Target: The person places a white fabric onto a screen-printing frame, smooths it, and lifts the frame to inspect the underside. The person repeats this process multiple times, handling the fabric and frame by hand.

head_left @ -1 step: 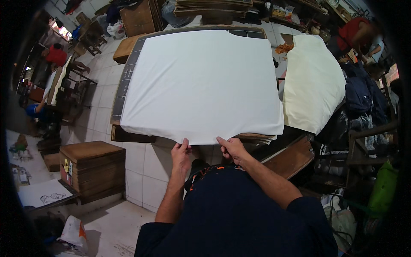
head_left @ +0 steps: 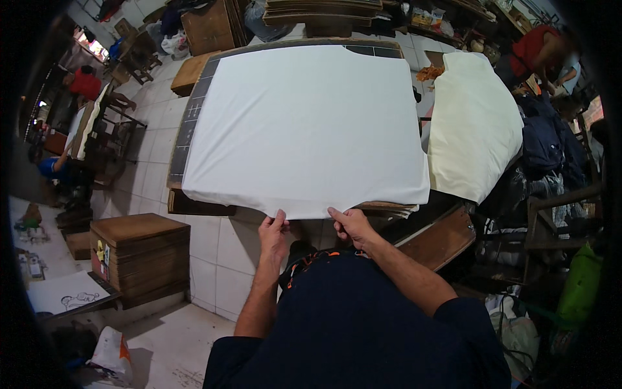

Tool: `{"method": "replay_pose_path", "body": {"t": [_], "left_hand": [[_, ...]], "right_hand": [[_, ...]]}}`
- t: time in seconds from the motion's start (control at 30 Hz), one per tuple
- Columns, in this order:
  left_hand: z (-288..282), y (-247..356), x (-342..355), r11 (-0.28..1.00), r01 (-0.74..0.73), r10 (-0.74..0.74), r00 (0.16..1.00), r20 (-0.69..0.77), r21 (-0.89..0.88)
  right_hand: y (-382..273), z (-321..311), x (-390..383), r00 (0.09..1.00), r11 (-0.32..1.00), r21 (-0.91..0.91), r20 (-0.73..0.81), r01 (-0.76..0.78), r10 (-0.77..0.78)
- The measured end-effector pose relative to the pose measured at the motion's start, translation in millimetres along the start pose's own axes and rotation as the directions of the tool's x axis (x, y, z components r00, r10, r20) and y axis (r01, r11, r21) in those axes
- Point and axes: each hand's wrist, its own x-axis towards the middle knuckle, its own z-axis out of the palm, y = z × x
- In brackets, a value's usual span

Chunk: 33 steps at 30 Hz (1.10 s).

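A white cloth panel [head_left: 304,123], cut with curved edges like a garment piece, is spread over a dark board with pale ruled marks [head_left: 188,123]. A few slanting creases cross its left half. Its near edge hangs past the board toward me. There my left hand [head_left: 273,236] pinches the hem between thumb and fingers. A short way to the right, my right hand [head_left: 352,227] grips the same edge, thumb on top. The cloth between the hands is drawn fairly straight. Fingers beneath the fabric are partly hidden.
Cream fabric pieces [head_left: 476,129] lie right of the board. A stack of brown boards [head_left: 142,259] stands at the lower left, a brown panel [head_left: 440,240] leans near my right arm. People work at the far left and far right, one in a red top [head_left: 534,48].
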Motion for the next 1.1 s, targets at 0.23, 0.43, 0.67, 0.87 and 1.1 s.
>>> {"method": "replay_pose_path", "body": {"t": [0.23, 0.43, 0.67, 0.87, 1.1], "left_hand": [[-7.8, 5.8, 27.0, 1.000, 0.000, 0.000, 0.999, 0.051, 0.005], [-57.8, 68.7, 76.9, 0.942, -0.014, -0.023, 0.994, -0.106, -0.336], [-139.8, 145.4, 138.6, 0.905, -0.298, 0.118, 0.861, -0.495, -0.303], [-155.0, 157.3, 167.8, 0.768, -0.357, 0.625, 0.601, -0.498, 0.532], [-146.4, 149.9, 155.7, 0.569, -0.343, 0.801, 0.435, -0.411, 0.747]], "right_hand": [[4.5, -8.2, 18.3, 1.000, 0.988, -0.153, -0.003, -0.026, 0.026], [10.8, -2.0, 15.7, 1.000, 0.998, 0.058, 0.005, 0.003, -0.003], [27.4, -3.0, 21.9, 1.000, 0.998, 0.054, 0.016, 0.020, -0.021], [31.2, -17.2, 29.4, 0.998, 0.997, -0.028, 0.017, -0.066, 0.067], [21.7, -19.7, 26.0, 0.987, 0.990, -0.035, -0.090, -0.137, 0.133]]}}
